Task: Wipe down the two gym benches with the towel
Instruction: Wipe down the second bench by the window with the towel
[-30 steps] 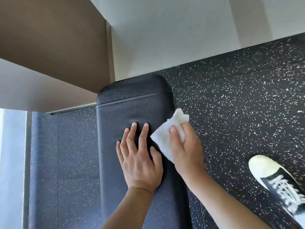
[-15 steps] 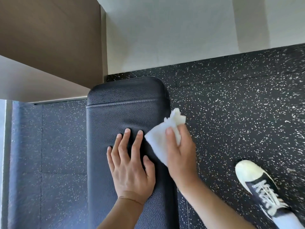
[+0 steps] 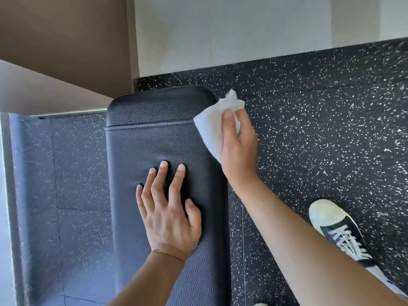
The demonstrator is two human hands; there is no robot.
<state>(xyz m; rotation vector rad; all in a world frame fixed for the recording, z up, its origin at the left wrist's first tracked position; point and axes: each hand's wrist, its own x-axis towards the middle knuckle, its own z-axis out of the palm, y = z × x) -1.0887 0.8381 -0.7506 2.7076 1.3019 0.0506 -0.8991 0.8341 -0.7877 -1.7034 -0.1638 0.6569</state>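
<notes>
A black padded gym bench [image 3: 143,140] runs from the bottom of the view up to the wall, with a stitched seam near its far end. My left hand [image 3: 167,213] lies flat on the pad's middle, fingers spread, holding nothing. My right hand [image 3: 238,146] is at the bench's right edge near the far end, fingers closed on a crumpled white towel [image 3: 212,122] that is pressed against the pad's side edge. Only one bench is in view.
Black speckled rubber floor [image 3: 320,133] surrounds the bench. A white wall [image 3: 242,29] stands just past the bench's far end, with a brown panel [image 3: 61,40] at upper left. A black-and-white sneaker [image 3: 337,230] stands on the floor at lower right.
My right hand has slid the towel along the bench's right edge toward the far end. My left hand stays flat on the pad.
</notes>
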